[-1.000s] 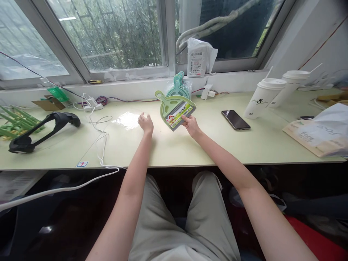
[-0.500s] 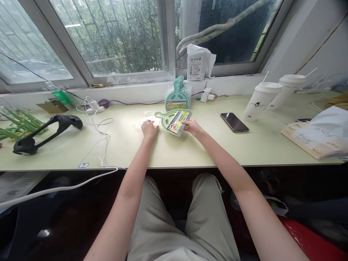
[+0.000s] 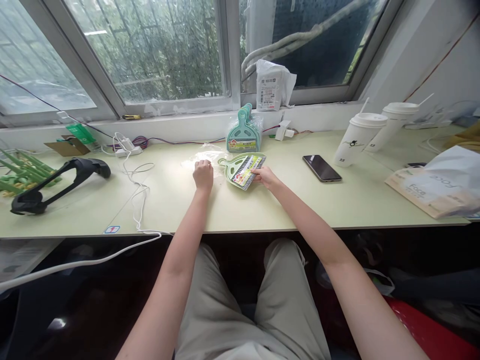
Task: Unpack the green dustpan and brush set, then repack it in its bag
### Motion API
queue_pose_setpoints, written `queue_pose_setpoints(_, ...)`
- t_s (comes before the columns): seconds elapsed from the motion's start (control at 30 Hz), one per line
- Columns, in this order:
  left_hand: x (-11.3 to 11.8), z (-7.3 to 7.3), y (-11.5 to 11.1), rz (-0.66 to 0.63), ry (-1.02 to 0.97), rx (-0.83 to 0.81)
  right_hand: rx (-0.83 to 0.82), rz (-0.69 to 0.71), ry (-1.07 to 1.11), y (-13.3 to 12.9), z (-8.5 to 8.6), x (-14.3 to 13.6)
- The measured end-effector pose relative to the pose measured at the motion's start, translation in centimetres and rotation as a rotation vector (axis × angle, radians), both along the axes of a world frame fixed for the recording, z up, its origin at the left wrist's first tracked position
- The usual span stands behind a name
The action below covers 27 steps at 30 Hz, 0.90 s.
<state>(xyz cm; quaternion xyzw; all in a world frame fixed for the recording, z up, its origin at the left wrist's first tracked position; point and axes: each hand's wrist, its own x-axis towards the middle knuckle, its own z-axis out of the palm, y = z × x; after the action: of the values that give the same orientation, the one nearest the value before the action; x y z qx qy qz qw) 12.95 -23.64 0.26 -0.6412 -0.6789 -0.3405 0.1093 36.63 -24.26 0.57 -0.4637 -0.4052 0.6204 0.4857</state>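
My right hand [image 3: 264, 177] is closed on the wide edge of a small light-green dustpan [image 3: 231, 168], a brush with dark bristles nested in it. A yellow-and-white label lies across its front, and the handle points left. Left of it, my left hand [image 3: 203, 175] is curled, its fingers pinching a clear plastic bag [image 3: 210, 152] that lies crumpled on the table. The fingertips are partly hidden behind the hand. Just behind, a stack of teal dustpans [image 3: 243, 132] in clear wrap stands upright against the sill.
On the table [image 3: 240, 215], a phone [image 3: 321, 168], paper cups [image 3: 358, 140] and a paper bag [image 3: 431, 187] sit to the right. White cables [image 3: 139, 200], a black headset-like frame [image 3: 60, 187] and green stalks [image 3: 26, 170] are to the left. A white package [image 3: 270, 90] stands on the sill.
My left hand has gone from fingers laid over the plastic to a curled grip, and the bag is more spread out behind it. The dustpan in my right hand has shifted slightly.
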Motion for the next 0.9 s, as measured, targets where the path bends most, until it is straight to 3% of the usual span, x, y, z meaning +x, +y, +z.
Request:
queue_pose_setpoints(0.2, 0.9, 0.7, -0.6, -0.185, -0.067, 0.219, 0.104, 0.135, 0.095, -0.6, -0.5, -1.4)
queue_pose_setpoints(0.33, 2.0, 1.3, -1.5, -0.318, -0.141, 0.236, 0.136, 0.073, 0.147, -0.4, -0.5, -1.5)
queue_pose_setpoints(0.43, 2.8, 1.5, -1.7, -0.286, -0.336, 0.31, 0.148, -0.005, 0.2, 0.0, -0.7, -1.4)
queue_pose_setpoints(0.5, 2.9, 1.6, -1.4, -0.216, -0.604, 0.355, 0.174, -0.021, 0.233, 0.2, -0.7, -1.2)
queue_pose_setpoints(0.57, 2.7, 1.7, -0.7, -0.254, -0.951, 0.268, 0.206, -0.008, 0.254, 0.2, -0.6, -1.1)
queue_pose_setpoints(0.63, 2.3, 1.8, 0.0, -0.423, -1.287, 0.061, 0.225, 0.022, 0.25, 0.1, -0.5, -1.1)
queue_pose_setpoints(0.7, 2.1, 1.9, 0.3, -0.606, -1.499, -0.113, 0.23, 0.057, 0.227, -0.2, -0.3, -1.2)
queue_pose_setpoints(0.8, 2.4, 2.0, 0.1, -0.738, -1.549, -0.199, 0.226, 0.067, 0.198, -0.5, 0.0, -1.5)
queue_pose_setpoints(0.9, 3.1, 2.1, -0.5, -0.798, -1.474, -0.288, 0.236, -0.025, 0.212, -0.7, 0.2, -1.8)
